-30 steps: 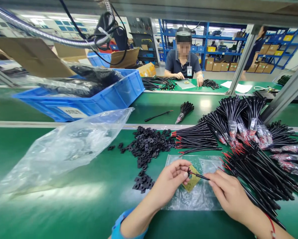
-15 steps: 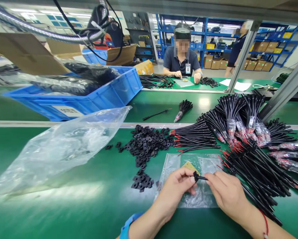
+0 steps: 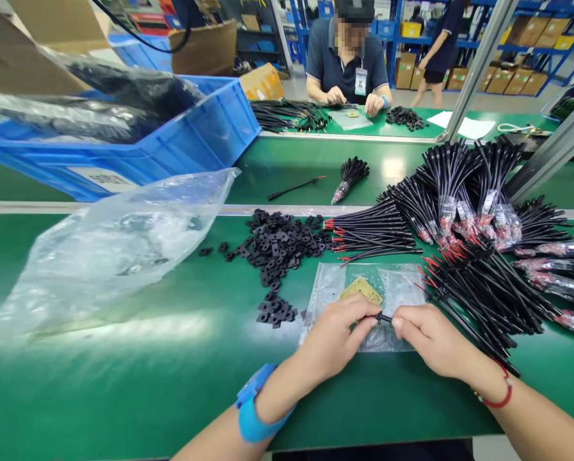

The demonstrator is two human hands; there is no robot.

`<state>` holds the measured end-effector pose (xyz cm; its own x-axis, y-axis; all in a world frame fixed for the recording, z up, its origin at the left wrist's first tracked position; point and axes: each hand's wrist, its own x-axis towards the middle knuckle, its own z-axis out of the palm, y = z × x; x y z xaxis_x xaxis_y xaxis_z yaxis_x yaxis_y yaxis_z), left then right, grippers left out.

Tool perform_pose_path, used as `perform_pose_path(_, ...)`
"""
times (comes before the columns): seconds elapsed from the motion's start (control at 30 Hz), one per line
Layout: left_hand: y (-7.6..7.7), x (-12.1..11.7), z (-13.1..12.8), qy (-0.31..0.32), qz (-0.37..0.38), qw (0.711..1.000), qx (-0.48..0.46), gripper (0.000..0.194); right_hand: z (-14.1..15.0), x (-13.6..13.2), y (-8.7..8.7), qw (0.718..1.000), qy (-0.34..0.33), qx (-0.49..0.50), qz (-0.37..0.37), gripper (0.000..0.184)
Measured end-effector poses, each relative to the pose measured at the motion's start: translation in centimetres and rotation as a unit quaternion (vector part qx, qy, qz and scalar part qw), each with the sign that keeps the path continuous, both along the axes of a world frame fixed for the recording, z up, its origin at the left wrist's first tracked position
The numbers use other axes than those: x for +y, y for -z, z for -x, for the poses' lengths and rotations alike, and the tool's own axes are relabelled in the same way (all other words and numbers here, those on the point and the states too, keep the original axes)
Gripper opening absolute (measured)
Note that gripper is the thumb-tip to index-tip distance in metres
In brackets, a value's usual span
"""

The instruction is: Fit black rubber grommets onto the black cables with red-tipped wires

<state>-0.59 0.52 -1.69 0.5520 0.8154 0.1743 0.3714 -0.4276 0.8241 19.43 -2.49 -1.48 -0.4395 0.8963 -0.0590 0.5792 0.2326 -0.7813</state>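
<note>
My left hand (image 3: 337, 330) pinches a small black rubber piece (image 3: 378, 316) between thumb and fingertips. This piece sits around a black cable (image 3: 387, 319), whose short bare stretch shows between my hands. Closed on the same cable from the other side is my right hand (image 3: 425, 333), thumb against curled fingers. Both hands are just above a clear plastic bag (image 3: 402, 285), with a yellowish sponge-like square (image 3: 361, 290) behind my left fingertips. Further left lies a pile of flat black pieces with holes (image 3: 287, 243). The cable ends inside my grips are hidden.
Black cables with red tips (image 3: 377, 234) lie behind the bag; a larger heap (image 3: 493, 294) and taped bundles (image 3: 447, 211) are at right. A large clear bag (image 3: 118, 250) and blue crate (image 3: 171, 160) stand left. Across the bench a person (image 3: 347, 61) works.
The view has tipped downward and closer. My right hand has rolled from extended fingers to a curled thumb grip on the cable. The left hand still pinches the rubber piece.
</note>
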Motion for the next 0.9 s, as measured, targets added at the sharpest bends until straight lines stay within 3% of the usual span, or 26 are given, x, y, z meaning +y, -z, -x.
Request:
perform_pose_path(0.13, 0.2, 0.0, 0.0, 0.023, -0.021, 1.000, 0.002, 0.015, -0.1, 0.1, 0.3, 0.998, 0.014, 0.044, 0.044, 0.035)
perform_pose_path(0.63, 0.4, -0.4, -0.8, 0.041, 0.029, 0.999, 0.019, 0.020, 0.3, 0.2, 1.8, 0.993, -0.008, 0.078, 0.085, 0.039)
perform_pose_path(0.73, 0.2, -0.3, -0.8, -0.009, 0.050, 0.998, 0.022, 0.016, 0.7, 0.2, 1.7, 0.997, 0.007, 0.059, 0.041, 0.035)
perform_pose_path(0.9, 0.2, -0.1, -0.8, -0.074, 0.147, 0.985, -0.058, 0.013, 1.1, -0.4, 1.7, 0.982, 0.069, -0.051, -0.168, 0.020)
